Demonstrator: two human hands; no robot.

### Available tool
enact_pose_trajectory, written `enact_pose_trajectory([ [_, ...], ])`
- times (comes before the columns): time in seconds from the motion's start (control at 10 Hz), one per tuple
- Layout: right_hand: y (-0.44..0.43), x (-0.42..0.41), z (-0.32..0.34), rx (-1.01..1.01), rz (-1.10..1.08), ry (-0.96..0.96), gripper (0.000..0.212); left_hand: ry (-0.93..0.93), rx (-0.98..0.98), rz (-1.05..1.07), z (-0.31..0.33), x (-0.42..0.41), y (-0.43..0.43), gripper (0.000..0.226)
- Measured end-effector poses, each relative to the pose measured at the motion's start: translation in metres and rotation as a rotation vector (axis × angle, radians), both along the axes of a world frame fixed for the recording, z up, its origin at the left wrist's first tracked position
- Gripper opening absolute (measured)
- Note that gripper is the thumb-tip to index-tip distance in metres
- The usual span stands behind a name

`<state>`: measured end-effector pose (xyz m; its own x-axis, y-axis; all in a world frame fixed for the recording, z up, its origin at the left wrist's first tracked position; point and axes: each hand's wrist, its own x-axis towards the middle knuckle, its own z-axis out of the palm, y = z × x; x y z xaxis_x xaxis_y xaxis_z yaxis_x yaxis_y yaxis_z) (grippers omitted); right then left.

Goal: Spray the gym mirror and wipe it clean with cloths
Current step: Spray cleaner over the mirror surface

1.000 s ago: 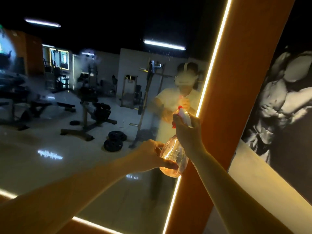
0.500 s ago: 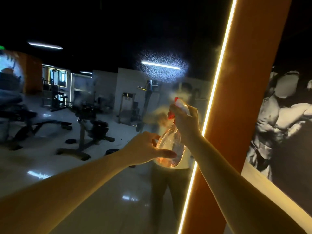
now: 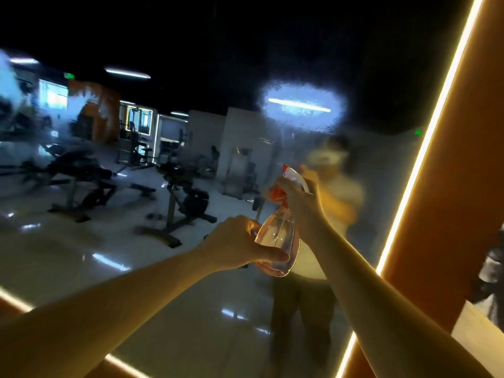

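Item: spray bottle (image 3: 278,241). Clear, glossy plastic, pear-shaped body narrowing to a thin neck, with a white head and red trigger. It is held upright in front of the mirror, nozzle pointing up and left towards the glass.

Item: my right hand (image 3: 300,205). The fingers are curled tight round the neck just under the head. Their tips go round the far side by the red trigger, so I cannot tell whether it is squeezed.

Item: my left hand (image 3: 240,242). It cups the bottle's lower body, thumb laid along the near side, the other fingers curled behind the plastic and mostly hidden.

Item: mirror (image 3: 109,255). Flat, smooth glass, smeared and hazy at the far left. A pale oval mist patch (image 3: 302,109) of fine droplets sits on it above the bottle. The reflected benches and my own reflection (image 3: 335,192) are blurred.

Item: light strip (image 3: 407,186). A thin glowing line along the mirror's right edge. Beside it is a smooth orange panel (image 3: 450,214).

Item: wall picture (image 3: 491,268). Greyish, far right, cut off by the frame, its subject unreadable.
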<state>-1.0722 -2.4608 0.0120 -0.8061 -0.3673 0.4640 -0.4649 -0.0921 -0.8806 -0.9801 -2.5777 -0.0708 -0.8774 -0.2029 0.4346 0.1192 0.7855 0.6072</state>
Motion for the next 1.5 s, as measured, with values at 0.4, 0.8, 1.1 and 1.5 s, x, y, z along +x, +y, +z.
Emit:
enact_pose_trajectory([
  [0.4, -0.040, 0.011, -0.092, 0.031, 0.134, -0.201, 0.019, -0.236, 0.005, 0.083, -0.072, 0.036, -0.021, 0.049],
  [0.8, -0.047, 0.022, -0.205, 0.181, 0.109, -0.399, 0.032, -0.505, 0.276, 0.076, -0.176, 0.048, -0.026, 0.071],
  [1.1, -0.038, 0.029, -0.268, 0.281, 0.113, -0.433, 0.030, -0.685, 0.370, 0.178, -0.251, 0.037, -0.019, 0.085],
  [1.5, -0.054, 0.018, -0.220, 0.239, 0.210, -0.345, 0.013, -0.517, 0.318, 0.146, -0.187, 0.043, -0.025, 0.034],
])
